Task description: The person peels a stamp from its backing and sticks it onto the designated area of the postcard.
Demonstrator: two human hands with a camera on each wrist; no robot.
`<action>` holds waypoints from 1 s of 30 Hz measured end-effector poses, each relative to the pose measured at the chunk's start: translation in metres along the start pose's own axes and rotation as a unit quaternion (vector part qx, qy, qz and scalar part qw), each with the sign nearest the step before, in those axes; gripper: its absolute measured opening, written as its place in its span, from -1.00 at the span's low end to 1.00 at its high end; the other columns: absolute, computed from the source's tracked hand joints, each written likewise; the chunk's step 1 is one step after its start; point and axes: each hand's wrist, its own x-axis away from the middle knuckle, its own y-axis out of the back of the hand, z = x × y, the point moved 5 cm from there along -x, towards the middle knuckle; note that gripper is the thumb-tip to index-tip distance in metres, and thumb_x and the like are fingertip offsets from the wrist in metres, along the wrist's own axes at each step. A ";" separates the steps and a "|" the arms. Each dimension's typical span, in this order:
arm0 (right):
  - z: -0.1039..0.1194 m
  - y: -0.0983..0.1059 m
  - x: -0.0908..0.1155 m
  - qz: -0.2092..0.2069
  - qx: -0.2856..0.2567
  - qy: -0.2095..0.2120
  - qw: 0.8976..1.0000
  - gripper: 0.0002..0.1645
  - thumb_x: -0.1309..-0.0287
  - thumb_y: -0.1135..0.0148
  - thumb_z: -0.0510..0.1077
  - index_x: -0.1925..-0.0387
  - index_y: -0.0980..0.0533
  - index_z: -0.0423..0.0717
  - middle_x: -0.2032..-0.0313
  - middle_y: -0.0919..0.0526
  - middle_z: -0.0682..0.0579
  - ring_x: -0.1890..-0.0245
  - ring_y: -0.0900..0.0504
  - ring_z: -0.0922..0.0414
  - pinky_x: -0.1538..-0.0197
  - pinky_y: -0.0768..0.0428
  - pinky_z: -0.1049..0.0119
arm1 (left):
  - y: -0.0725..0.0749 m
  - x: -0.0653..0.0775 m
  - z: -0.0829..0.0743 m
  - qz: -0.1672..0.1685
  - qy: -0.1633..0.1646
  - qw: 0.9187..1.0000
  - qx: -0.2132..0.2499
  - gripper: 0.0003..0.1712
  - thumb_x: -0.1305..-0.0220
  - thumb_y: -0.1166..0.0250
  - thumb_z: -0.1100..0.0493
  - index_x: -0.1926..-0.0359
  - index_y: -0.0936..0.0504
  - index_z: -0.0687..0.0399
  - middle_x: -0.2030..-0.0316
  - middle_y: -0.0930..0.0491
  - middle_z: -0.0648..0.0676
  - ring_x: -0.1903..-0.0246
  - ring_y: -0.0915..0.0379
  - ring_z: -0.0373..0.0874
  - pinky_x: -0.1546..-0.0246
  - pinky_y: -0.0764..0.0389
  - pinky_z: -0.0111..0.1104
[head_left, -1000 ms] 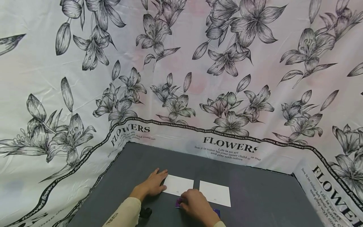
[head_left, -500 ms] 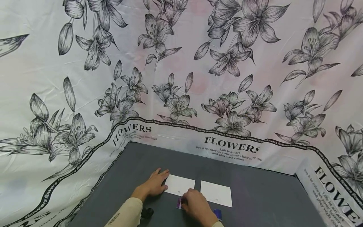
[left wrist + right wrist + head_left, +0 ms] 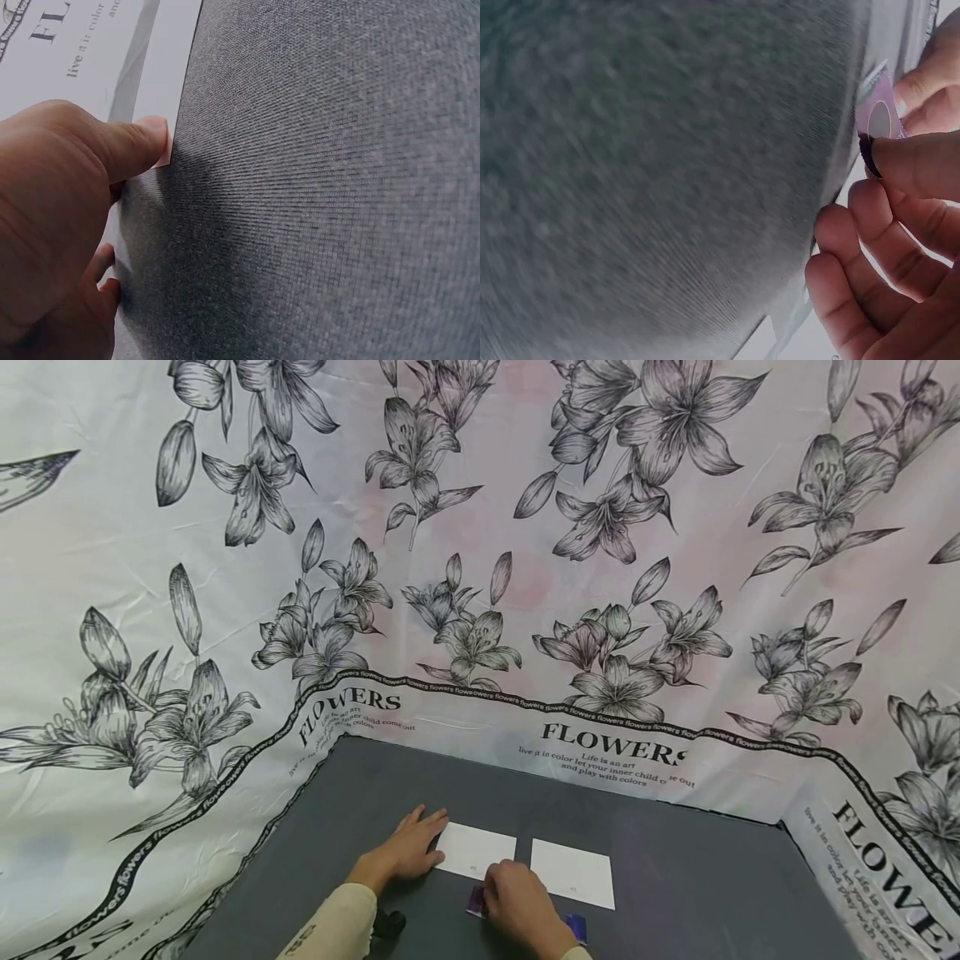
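Note:
My left hand [image 3: 405, 849] rests with spread fingers at the left edge of a white card [image 3: 478, 848]. Its thumb presses the card's near corner in the left wrist view. In front of that card my right hand [image 3: 519, 902] pinches a small, shiny purple packet [image 3: 879, 112] between thumb and fingers. The packet has a pale oval on its face and a crimped end, with its dark end partly hidden under the thumb. A second white card [image 3: 573, 872] lies just right of the first, a narrow gap between them.
A small blue packet [image 3: 576, 927] lies beside the right wrist. Near the left sleeve sits a small black object [image 3: 388, 923]. Everything is on a grey cloth-covered table [image 3: 697, 877], with white flower-print fabric [image 3: 480, 752] hanging around its back and sides.
The right hand has shifted slightly, and the purple packet in its fingers catches the light differently. The left hand stays on the card. The head view has moved a little.

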 end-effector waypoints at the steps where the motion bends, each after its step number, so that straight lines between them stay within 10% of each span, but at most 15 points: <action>1: -0.001 0.001 0.000 -0.002 -0.001 0.001 1.000 -0.89 -0.22 -0.47 -0.23 0.42 -0.71 -0.02 0.52 -0.55 0.21 0.50 -0.42 0.34 0.40 -0.52 0.30 | 0.000 0.000 0.000 0.000 0.001 1.000 0.001 -0.26 -0.52 -0.38 0.12 -0.59 -0.41 0.26 -0.65 -0.31 0.23 -0.67 0.02 0.47 -0.60 -0.09 0.36; 30: 0.023 0.056 -0.007 0.011 -0.036 0.017 0.999 -0.89 -0.24 -0.50 -0.22 0.42 -0.75 -0.02 0.53 -0.58 0.25 0.50 -0.40 0.38 0.37 -0.52 0.39 | -0.001 0.000 -0.003 -0.002 0.006 1.000 0.003 -0.27 -0.52 -0.37 0.16 -0.58 -0.41 0.31 -0.64 -0.31 0.26 -0.67 0.03 0.47 -0.61 -0.06 0.35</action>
